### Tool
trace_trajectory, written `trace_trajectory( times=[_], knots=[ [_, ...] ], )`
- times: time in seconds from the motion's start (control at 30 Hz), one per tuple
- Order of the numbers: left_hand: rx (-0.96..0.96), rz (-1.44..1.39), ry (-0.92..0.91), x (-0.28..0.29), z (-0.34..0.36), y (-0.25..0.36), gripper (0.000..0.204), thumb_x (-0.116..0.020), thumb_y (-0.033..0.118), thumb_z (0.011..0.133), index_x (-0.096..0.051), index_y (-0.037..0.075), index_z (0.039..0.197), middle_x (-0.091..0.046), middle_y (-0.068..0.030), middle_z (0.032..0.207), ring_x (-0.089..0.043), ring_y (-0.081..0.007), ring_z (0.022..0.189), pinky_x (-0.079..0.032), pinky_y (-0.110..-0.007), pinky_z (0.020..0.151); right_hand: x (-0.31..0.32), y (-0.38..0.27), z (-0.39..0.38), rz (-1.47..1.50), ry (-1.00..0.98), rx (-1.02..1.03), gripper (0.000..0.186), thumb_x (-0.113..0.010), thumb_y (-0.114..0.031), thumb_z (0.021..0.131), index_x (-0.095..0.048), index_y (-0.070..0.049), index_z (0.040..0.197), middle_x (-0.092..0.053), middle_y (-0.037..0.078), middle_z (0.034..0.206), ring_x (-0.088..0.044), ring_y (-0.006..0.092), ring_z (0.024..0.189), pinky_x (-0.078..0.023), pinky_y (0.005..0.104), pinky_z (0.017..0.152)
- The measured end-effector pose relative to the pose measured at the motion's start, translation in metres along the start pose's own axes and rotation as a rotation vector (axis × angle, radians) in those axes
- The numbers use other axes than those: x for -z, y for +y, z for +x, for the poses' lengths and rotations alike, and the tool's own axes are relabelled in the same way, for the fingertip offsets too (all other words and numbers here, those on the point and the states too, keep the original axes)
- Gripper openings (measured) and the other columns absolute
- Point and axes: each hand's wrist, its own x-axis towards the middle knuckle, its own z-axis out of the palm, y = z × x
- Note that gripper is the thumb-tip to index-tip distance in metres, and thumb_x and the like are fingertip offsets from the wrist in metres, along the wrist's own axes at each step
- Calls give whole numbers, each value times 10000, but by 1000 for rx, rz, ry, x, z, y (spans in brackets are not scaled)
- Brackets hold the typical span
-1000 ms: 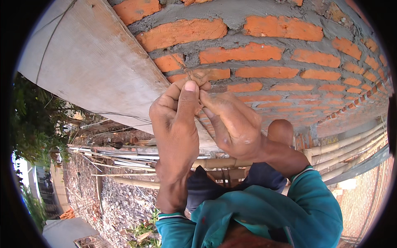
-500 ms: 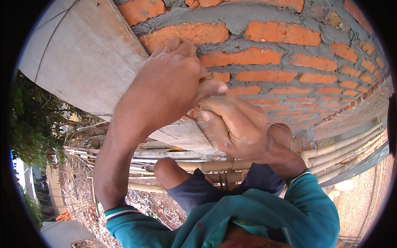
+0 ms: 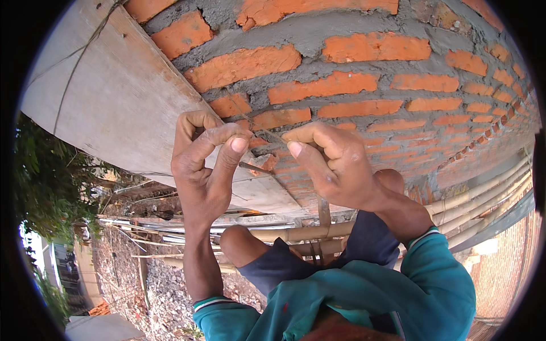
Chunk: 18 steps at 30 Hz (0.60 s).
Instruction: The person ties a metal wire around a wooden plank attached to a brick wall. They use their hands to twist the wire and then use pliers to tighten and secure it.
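Observation:
My left hand (image 3: 207, 170) is in front of the pale board's edge, thumb and index finger pinched on a thin wire (image 3: 264, 132). My right hand (image 3: 330, 162), to its right, pinches the same wire between thumb and forefinger, and the wire spans the gap between them. Behind them is a red brick wall with grey mortar (image 3: 352, 82). A dark thin rod (image 3: 256, 169) sticks out near a broken brick below the wire, its far end hidden by my left hand.
The long pale board (image 3: 96, 85) runs along the wall's left side with loose wires over it. Bamboo poles (image 3: 478, 199) lie beneath me beside my bent knees. Rubble (image 3: 165, 290) covers the ground below left, and leafy branches (image 3: 45, 176) fill the left edge.
My hands have moved apart, with wire now showing between them. My left hand reached up across the bricks, then came back down and left, turning its thumb toward me.

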Motion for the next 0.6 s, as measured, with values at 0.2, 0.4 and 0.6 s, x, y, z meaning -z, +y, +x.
trace_trajectory(
  times=[0.2, 0.4, 0.6],
  knots=[
    [191, -115, 213, -26, -15, 22, 257, -758, 245, 981, -752, 17, 862, -668, -35, 783, -497, -64, 631, -362, -226, 558, 1, 2, 3, -168, -24, 202, 94, -647, -13, 964, -694, 32, 1032, -672, 132, 768, -633, 193, 613, -469, 341, 541],
    [562, -293, 116, -28, 0, 27, 292, -742, 223, 989, -700, -20, 834, -691, -27, 804, -551, -45, 718, -421, -220, 616, 19, 0, 16, -238, -81, 234, 67, -673, -16, 933, -681, -3, 998, -681, 142, 763, -672, 299, 636, -496, 394, 542],
    [659, -531, -107, -25, -3, 15, 322, -680, 242, 1034, -741, -65, 957, -741, -98, 872, -646, -113, 817, -520, -272, 728, 31, -3, 25, -75, -198, 66, 87, -633, -22, 958, -691, 29, 999, -647, 79, 734, -575, 149, 619, -429, 319, 537]
  ],
)
